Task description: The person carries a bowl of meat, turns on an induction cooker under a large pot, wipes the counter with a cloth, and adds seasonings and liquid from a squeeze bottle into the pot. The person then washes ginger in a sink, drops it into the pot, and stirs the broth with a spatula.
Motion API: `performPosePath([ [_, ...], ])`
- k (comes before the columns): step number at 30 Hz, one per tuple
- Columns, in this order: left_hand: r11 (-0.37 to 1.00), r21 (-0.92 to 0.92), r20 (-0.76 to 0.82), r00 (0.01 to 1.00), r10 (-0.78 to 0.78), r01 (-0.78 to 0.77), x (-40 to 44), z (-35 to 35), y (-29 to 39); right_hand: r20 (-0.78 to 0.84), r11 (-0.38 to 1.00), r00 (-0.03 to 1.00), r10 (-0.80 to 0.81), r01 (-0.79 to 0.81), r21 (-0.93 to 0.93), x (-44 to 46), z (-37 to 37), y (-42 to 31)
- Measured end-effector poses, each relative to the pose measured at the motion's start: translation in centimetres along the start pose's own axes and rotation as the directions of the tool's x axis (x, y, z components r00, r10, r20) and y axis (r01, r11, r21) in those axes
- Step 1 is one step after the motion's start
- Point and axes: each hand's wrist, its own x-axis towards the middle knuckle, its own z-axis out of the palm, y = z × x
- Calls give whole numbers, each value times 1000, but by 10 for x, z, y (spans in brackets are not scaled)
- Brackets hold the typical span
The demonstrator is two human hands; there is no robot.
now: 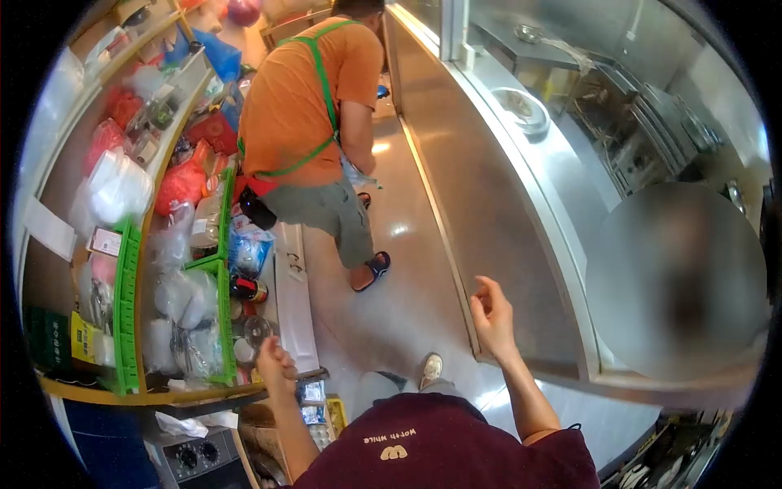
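Observation:
My left hand (277,368) hangs in front of the shelf on the left, its fingers loosely bent and apart with nothing seen in them. The closest things to it are a clear glass jar (257,328) and, a little higher, a dark bottle with a red label (248,288). Out in front of me on the right, my right hand (493,319) is held up beside the metal counter panel (521,269). Its fingers are slightly curled and spread, and it holds nothing.
A person in an orange shirt (301,98) with green straps bends forward ahead in the aisle. Green baskets (129,301) with bagged goods fill the left shelves. Along the right runs a counter ledge (562,179) bearing a round metal dish (521,112). A knobbed appliance (195,456) stands lower left.

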Motion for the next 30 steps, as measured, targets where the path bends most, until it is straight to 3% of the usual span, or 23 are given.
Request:
performPosePath([
  [1,990,-40,44,990,-133,135,8,-1,-9,57,999,998,1,-4,46,17,13,3],
  [6,972,112,138,965,-223,208,57,39,-12,142,978,969,-201,206,-21,103,81,-18],
  [9,898,371,231,914,-334,234,86,62,5,149,926,926,-347,363,-103,135,113,-41],
  [10,842,490,246,891,-382,226,100,70,6,169,932,931,-323,344,-112,141,125,-45],
  [13,606,795,350,787,-509,39,119,104,11,220,950,940,-261,290,-115,151,149,-38],
  [15,496,859,430,703,-567,-125,138,111,-2,209,977,959,-191,206,-53,156,164,-33],
  [17,481,853,490,624,-608,-201,178,97,-38,98,958,959,-265,273,-91,161,166,-39],
  [19,366,915,389,622,-679,-171,199,106,-53,-51,963,968,-244,236,-133,159,166,-41],
  [21,316,949,240,639,-731,5,207,120,-60,-45,957,982,-182,167,-237,156,157,-40],
  [23,263,965,217,647,-731,-26,222,124,-82,-8,930,992,-127,117,-349,147,146,-28],
  [24,236,971,205,605,-769,-29,229,119,-94,29,906,997,-72,77,-416,136,139,-21],
  [27,187,981,183,501,-846,-43,255,135,-121,7,822,994,-113,98,-560,101,127,2],
  [29,175,983,183,466,-866,-60,243,149,-129,76,815,996,47,6,-580,67,114,3],
  [30,182,983,162,389,-907,15,254,142,-138,118,800,986,121,-26,-599,51,108,2],
])
